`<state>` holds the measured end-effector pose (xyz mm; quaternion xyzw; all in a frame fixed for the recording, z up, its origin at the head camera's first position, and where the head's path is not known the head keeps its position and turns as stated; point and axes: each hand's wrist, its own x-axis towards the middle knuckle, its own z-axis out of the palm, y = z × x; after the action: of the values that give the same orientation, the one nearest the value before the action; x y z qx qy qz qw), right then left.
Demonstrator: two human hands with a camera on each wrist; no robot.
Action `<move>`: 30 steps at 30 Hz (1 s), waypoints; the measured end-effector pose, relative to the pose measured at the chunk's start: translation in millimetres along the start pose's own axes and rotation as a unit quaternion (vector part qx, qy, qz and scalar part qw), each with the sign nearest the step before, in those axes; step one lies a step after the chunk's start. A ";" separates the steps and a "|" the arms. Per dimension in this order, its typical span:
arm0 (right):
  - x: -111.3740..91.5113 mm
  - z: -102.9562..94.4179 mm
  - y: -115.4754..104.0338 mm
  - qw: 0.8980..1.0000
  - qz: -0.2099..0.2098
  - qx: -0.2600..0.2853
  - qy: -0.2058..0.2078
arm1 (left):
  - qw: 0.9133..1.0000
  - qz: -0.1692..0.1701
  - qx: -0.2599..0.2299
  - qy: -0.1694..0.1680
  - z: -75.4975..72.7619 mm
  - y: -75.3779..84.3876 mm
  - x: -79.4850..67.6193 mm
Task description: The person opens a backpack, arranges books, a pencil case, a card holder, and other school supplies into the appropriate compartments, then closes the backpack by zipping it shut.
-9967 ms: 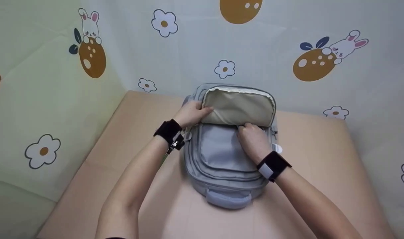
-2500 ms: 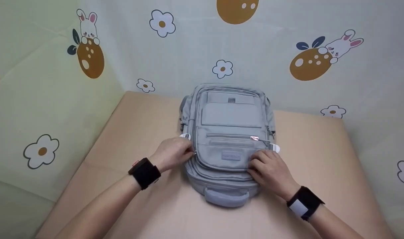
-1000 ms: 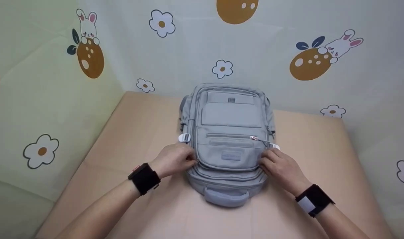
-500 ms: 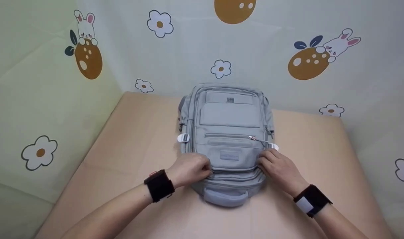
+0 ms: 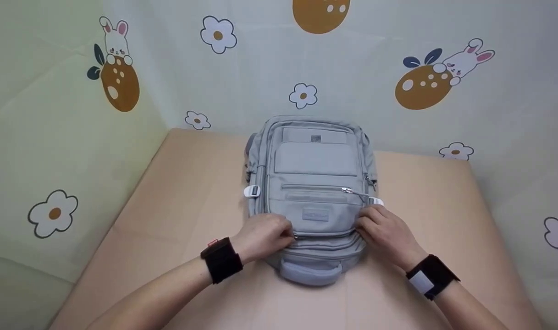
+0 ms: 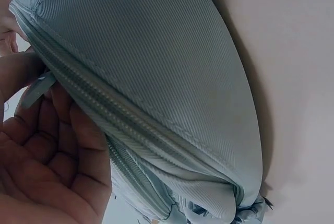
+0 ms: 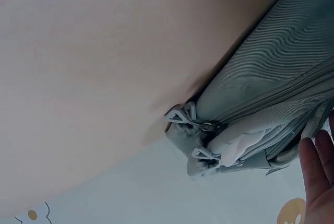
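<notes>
A grey backpack (image 5: pixel 315 158) lies front up on the covered table, its padded top handle (image 5: pixel 311 273) toward me. My left hand (image 5: pixel 266 234) is at the lower left of the front pocket. Thumb and bent forefinger pinch a zipper pull (image 6: pixel 39 89), clear in the left wrist view. My right hand (image 5: pixel 389 233) grips the right edge of the front pocket, its fingers bent over the seam. In the right wrist view only some of the right fingers (image 7: pixel 314 166) show beside the bag; the thumb is out of that view.
White round tags (image 5: pixel 252 191) sit at the backpack's sides. A second zipper pull (image 5: pixel 347 190) hangs from the short front zip. Peach-coloured cloth (image 5: pixel 187 183) covers the table, and a printed curtain (image 5: pixel 260 59) rises behind it.
The front flap, folded open ten seconds ago, now lies closed over the pocket. My left hand has drawn the zipper pull down the left side and round the corner. The right hand stays nearly still.
</notes>
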<state>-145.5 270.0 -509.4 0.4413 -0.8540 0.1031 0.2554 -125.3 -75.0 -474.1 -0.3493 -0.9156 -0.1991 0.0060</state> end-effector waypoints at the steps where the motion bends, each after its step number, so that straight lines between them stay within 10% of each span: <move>1: -0.3 -0.9 0.9 1.000 0.003 0.001 0.002 | 1.000 -0.001 -0.001 0.000 0.1 -0.4 -0.3; 17: 8.2 -0.8 18.9 0.999 -0.003 -0.009 0.049 | 1.000 -0.024 0.019 -0.002 1.2 5.3 1.1; 30: 7.8 2.7 16.7 0.998 -0.004 -0.002 0.057 | 0.999 0.002 0.046 -0.018 13.7 39.6 34.7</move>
<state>-163.6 273.3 -506.7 0.4379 -0.8366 0.1252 0.3045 -124.3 -21.0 -467.2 -0.3541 -0.9230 -0.1501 0.0063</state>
